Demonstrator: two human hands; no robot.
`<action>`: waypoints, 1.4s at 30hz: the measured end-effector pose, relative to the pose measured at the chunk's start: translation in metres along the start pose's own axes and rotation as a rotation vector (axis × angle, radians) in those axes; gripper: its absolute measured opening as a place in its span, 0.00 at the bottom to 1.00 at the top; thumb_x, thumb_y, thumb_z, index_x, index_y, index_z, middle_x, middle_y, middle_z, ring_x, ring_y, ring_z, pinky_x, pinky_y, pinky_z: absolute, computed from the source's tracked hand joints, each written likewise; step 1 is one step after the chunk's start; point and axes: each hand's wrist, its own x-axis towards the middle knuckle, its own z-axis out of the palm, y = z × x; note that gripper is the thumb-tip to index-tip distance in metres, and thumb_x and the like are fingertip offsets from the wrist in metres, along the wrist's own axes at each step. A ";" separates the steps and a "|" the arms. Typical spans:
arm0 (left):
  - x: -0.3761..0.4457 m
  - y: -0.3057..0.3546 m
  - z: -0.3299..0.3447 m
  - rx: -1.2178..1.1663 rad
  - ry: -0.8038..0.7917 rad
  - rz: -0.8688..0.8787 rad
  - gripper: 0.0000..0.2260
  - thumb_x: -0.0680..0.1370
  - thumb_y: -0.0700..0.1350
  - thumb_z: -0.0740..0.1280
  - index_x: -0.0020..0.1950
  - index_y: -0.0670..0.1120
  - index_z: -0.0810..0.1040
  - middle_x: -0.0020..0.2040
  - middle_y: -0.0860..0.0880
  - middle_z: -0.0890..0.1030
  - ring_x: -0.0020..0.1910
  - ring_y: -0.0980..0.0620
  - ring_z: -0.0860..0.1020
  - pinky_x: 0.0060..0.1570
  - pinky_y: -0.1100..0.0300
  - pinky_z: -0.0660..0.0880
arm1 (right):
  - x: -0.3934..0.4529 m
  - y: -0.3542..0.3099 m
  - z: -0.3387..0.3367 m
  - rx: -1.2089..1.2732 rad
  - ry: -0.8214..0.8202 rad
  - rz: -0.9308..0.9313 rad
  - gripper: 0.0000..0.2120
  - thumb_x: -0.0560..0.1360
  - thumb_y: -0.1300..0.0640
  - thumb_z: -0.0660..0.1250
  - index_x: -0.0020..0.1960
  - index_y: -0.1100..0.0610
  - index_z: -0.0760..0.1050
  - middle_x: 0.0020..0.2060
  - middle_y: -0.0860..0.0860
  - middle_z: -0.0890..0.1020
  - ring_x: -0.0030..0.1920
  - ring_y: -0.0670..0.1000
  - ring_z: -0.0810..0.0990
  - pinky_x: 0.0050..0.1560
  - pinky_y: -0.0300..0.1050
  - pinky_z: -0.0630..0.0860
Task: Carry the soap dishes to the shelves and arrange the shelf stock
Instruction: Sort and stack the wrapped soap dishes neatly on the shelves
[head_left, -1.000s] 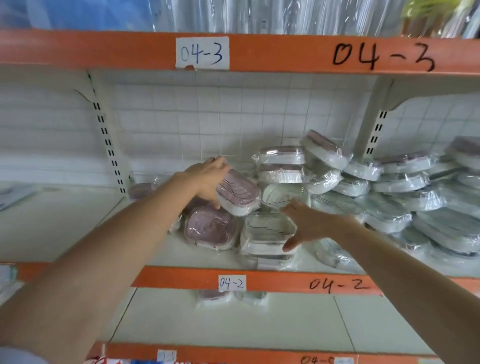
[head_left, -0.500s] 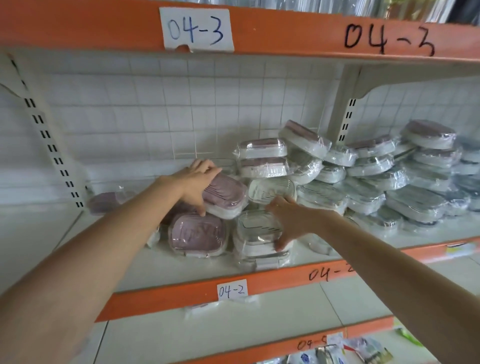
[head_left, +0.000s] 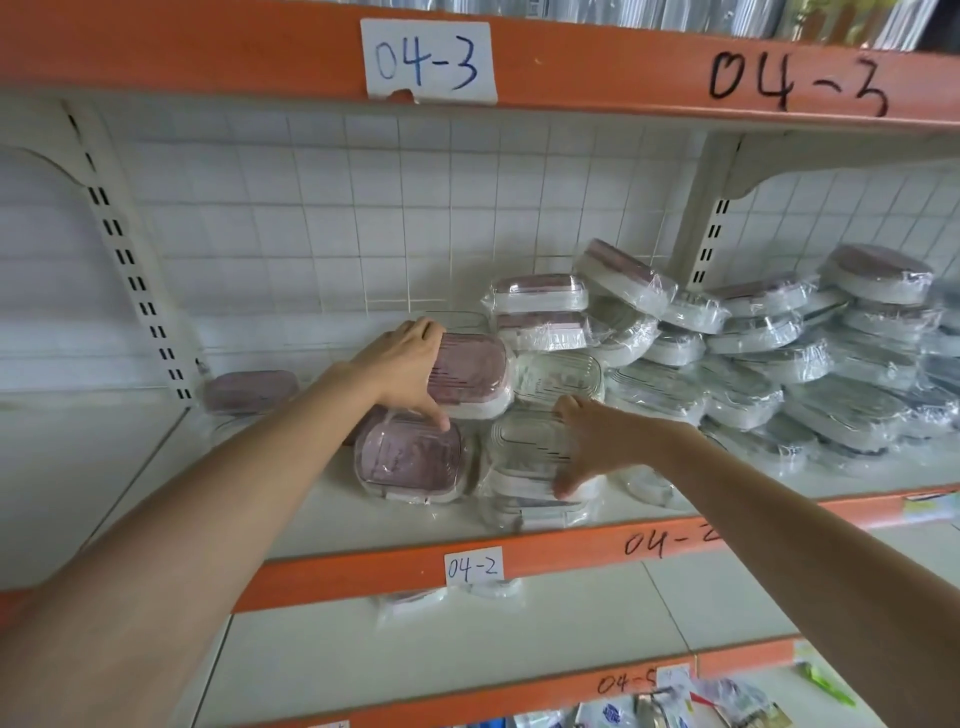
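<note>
Orange-edged shelf (head_left: 363, 574) labelled 04-2 holds plastic-wrapped soap dishes piled toward the right (many tilted). The left hand (head_left: 402, 371) grips a pink-topped soap dish (head_left: 470, 374) resting on another pink dish (head_left: 410, 460). Just beside it, the right hand (head_left: 592, 441) grasps the right side of a clear-topped dish (head_left: 524, 447) atop a low stack.
</note>
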 end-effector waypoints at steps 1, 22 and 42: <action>-0.002 0.002 -0.002 0.000 0.005 -0.013 0.53 0.58 0.66 0.77 0.71 0.39 0.58 0.71 0.44 0.63 0.69 0.45 0.64 0.68 0.51 0.65 | -0.002 0.001 -0.001 0.010 0.013 -0.009 0.43 0.64 0.44 0.78 0.68 0.61 0.59 0.52 0.49 0.66 0.51 0.48 0.66 0.50 0.39 0.66; -0.086 0.111 -0.020 0.045 -0.002 -0.274 0.55 0.59 0.68 0.75 0.74 0.40 0.55 0.72 0.43 0.62 0.71 0.45 0.62 0.66 0.49 0.66 | -0.121 0.054 0.019 -0.001 0.143 -0.102 0.50 0.63 0.45 0.78 0.72 0.62 0.54 0.68 0.55 0.64 0.70 0.55 0.62 0.66 0.48 0.64; -0.181 0.187 0.090 -0.062 -0.271 -0.379 0.50 0.62 0.64 0.76 0.72 0.39 0.58 0.70 0.43 0.63 0.69 0.45 0.63 0.66 0.52 0.65 | -0.158 0.082 0.128 0.040 -0.086 -0.165 0.49 0.63 0.44 0.78 0.71 0.63 0.54 0.65 0.56 0.63 0.67 0.55 0.61 0.67 0.48 0.64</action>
